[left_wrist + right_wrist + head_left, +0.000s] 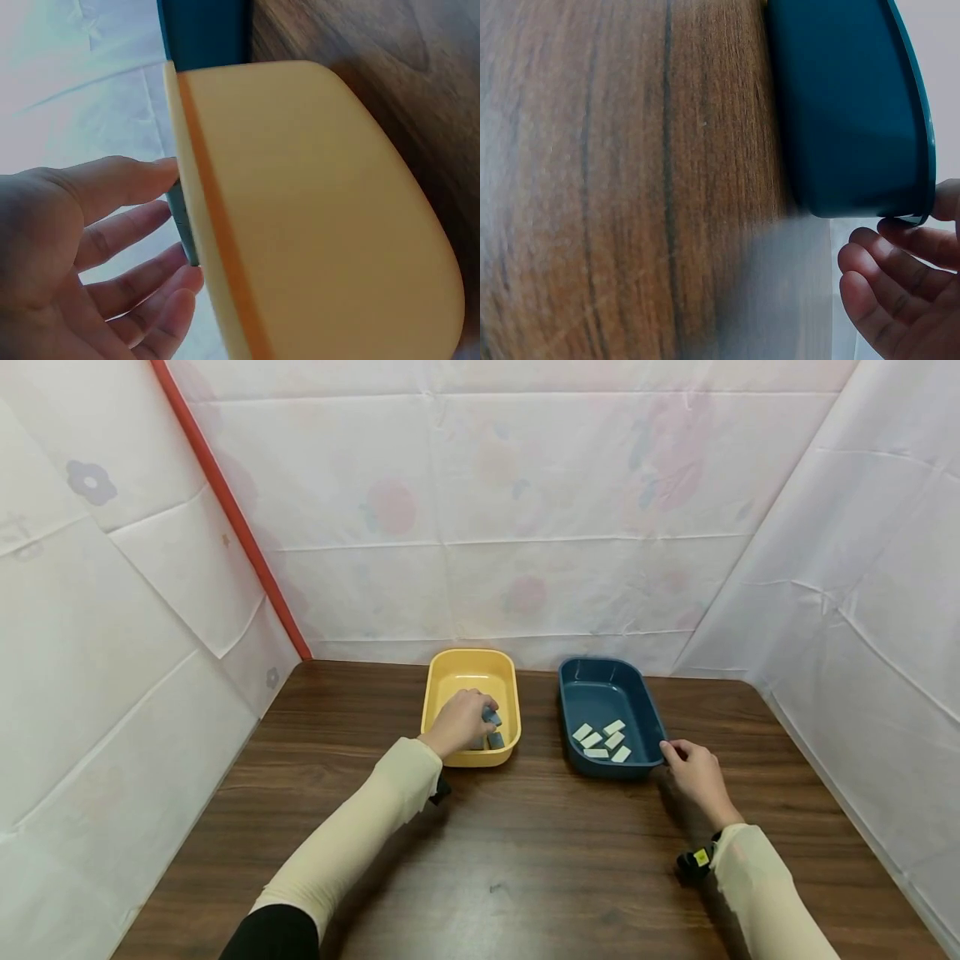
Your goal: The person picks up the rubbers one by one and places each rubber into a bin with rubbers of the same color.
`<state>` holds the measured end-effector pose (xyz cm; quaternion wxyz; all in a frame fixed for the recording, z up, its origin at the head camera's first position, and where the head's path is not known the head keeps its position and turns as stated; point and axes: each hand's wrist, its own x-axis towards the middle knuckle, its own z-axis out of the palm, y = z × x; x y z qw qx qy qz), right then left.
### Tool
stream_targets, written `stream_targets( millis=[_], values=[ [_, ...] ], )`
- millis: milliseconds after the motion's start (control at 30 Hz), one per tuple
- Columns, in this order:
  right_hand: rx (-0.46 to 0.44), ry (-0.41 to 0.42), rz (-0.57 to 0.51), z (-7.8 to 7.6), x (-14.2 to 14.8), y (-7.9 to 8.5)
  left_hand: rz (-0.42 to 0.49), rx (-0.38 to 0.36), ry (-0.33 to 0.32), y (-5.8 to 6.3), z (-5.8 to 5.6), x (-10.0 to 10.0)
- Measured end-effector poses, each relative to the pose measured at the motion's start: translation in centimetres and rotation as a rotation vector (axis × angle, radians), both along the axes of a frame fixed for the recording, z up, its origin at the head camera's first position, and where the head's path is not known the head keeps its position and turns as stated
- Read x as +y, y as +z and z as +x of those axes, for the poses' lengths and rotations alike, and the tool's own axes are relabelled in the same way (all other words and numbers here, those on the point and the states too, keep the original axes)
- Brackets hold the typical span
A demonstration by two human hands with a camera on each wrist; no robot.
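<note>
Over the yellow tray (471,667), my left hand (459,722) pinches a small grey-blue rectangular tile (182,226) between thumb and fingers. In the left wrist view the tile shows just beyond the tray's rim, partly hidden by it. Beneath that hand, at the near end of the tray, lie more grey-blue tiles (496,741), partly covered by the hand. My right hand (697,777) grips the near right corner of the dark blue tray (600,693), thumb and index finger on its rim. Several pale cream tiles (591,740) lie loose inside that tray.
Both trays stand side by side at the back of a brown wood-grain table (510,860), with a gap between them. White printed sheeting (480,510) hangs behind and on both sides. A red strip (232,510) runs down the back left corner.
</note>
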<state>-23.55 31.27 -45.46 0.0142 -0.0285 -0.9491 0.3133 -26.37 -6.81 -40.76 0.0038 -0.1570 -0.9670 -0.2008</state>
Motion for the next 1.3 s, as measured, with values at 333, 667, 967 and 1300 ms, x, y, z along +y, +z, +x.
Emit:
stream_targets(
  millis=[333, 667, 967, 1300],
  values=[
    [-0.003, 0.003, 0.004, -0.1, 0.0, 0.0, 0.001, -0.136, 0.005, -0.7, -1.4, -0.5],
    [-0.045, -0.008, -0.010, 0.0, 0.1, -0.1, 0.051, -0.213, 0.019, -1.6, -2.6, -0.2],
    [-0.044, -0.006, -0.028, 0.0, 0.0, -0.3, 0.017, -0.231, 0.006, -2.9, -3.6, 0.1],
    [-0.023, 0.014, -0.038, 0.0, 0.2, -0.3, 0.035, -0.221, 0.031, -3.6, -4.6, 0.9]
  ],
)
